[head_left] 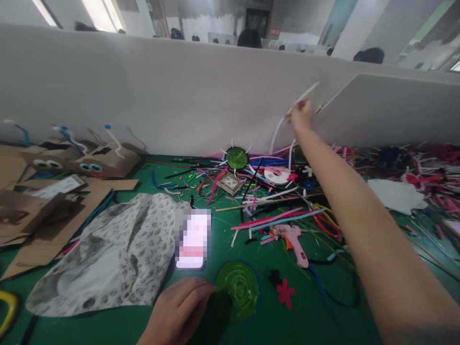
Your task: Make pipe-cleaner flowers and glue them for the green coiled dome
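Pinching a white strip [305, 93], the fingers of the right hand [302, 116] hung above the desk [223, 242]; whether the left hand [183, 306] gripped the near green coil [239, 290] beside it was unclear. Coiled but spikeless, it looked less finished than the spiked disc [237, 157] behind.

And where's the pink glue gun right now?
In the head view, the pink glue gun lies right of centre, below the pink and blue strips, up and to the right of the green disc.
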Available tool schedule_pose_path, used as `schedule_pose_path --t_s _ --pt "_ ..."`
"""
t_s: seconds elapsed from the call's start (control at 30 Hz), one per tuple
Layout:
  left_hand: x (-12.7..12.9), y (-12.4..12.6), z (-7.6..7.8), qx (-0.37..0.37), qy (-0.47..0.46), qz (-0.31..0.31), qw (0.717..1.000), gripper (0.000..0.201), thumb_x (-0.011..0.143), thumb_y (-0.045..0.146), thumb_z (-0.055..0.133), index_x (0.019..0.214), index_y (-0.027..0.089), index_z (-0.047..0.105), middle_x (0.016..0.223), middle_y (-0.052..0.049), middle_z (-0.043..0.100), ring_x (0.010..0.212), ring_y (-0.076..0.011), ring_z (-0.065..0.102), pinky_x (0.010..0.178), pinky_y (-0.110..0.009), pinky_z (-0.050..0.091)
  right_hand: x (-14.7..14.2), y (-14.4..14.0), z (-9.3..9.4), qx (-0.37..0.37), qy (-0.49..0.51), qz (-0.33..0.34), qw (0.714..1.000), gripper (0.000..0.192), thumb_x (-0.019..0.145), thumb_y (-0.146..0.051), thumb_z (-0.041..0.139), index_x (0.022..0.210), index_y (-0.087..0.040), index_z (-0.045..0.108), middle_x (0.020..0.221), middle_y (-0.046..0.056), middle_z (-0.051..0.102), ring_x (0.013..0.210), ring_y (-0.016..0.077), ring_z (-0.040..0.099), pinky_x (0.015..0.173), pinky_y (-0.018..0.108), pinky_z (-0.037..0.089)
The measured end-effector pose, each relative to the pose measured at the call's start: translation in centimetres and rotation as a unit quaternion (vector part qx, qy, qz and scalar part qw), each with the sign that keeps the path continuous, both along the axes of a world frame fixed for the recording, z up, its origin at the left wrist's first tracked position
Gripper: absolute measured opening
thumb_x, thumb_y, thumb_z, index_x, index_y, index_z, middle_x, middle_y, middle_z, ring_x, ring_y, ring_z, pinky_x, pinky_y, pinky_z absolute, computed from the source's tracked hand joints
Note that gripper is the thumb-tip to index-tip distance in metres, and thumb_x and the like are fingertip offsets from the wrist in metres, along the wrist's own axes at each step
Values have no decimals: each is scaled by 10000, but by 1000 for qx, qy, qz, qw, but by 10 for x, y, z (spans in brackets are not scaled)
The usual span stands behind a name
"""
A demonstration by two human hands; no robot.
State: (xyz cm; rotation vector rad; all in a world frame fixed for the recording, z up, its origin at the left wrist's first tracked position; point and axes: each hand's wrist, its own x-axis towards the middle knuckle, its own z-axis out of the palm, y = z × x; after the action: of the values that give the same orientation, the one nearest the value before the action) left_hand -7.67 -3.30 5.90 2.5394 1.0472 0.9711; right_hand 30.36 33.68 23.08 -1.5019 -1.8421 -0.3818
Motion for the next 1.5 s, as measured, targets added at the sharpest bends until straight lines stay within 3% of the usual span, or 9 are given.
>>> schedule_pose_path --t_s 0.1,0.23,0.37,0.53,0.63,0.73,1.13,1.4,1.5 --pt "11 4 6 11 -15 -4 1000 217 903 124 521 1093 200 593 924 -51 735 819 -157 697 743 -234 545 15 -40 50 120 95 -74 985 951 864 -484 -248 1349 -25 428 1298 239 500 1086 217 589 716 322 461" --pt "17 0 4 -53 -57 -26 997 205 920 159 514 1084 220 620 930 -32 726 844 -152 687 772 -230 523 2 -139 71 393 66 -1 917 610 948 -548 211 1151 -172 645 986 63 626 952 217 614 787 389 397" --pt "32 11 14 -218 -152 -45 963 251 984 214 402 958 224 652 848 -5 702 789 -124 666 716 -207 496 -45 -238 29 266 -300 97 911 212 932 -218 522 1081 -217 673 809 37 645 870 200 587 808 368 396" --pt "72 46 41 -460 -240 -86 850 381 962 483 419 1161 186 551 937 -45 659 711 -132 629 572 -219 475 -88 -300 -44 151 -325 178 916 267 895 -98 499 1054 -200 687 709 8 624 610 108 503 522 259 309" --pt "89 60 47 -515 -288 -70 804 410 947 539 403 1062 171 543 859 -26 626 587 -105 573 464 -193 396 -90 -316 -76 138 -286 182 931 248 872 -96 519 1050 -143 684 732 38 638 624 116 528 527 268 325" --pt "96 67 42 -511 -319 -38 797 397 938 534 421 880 162 547 738 10 579 500 -71 493 441 -184 328 -87 -324 -99 122 -267 192 936 242 861 -106 534 1045 -153 684 740 37 656 653 127 566 565 271 366" --pt "98 84 12 -503 -212 -140 826 384 926 500 454 703 188 447 568 62 443 478 -77 388 454 -207 287 -92 -329 -138 93 -121 225 962 167 858 -95 584 967 -169 687 824 35 720 698 154 630 655 296 450" --pt "91 63 -14 -470 -262 -56 841 410 956 534 383 720 199 402 603 65 361 523 -85 318 455 -206 243 -116 -336 -158 93 -151 220 959 189 846 -87 571 954 -175 698 708 37 692 626 154 608 608 301 439" --pt "81 58 -15 -471 -214 -84 851 426 955 515 403 675 195 368 604 67 321 533 -81 272 461 -212 220 -110 -337 -164 58 -107 240 963 179 857 -118 558 926 -215 693 726 33 686 648 153 604 624 290 452"
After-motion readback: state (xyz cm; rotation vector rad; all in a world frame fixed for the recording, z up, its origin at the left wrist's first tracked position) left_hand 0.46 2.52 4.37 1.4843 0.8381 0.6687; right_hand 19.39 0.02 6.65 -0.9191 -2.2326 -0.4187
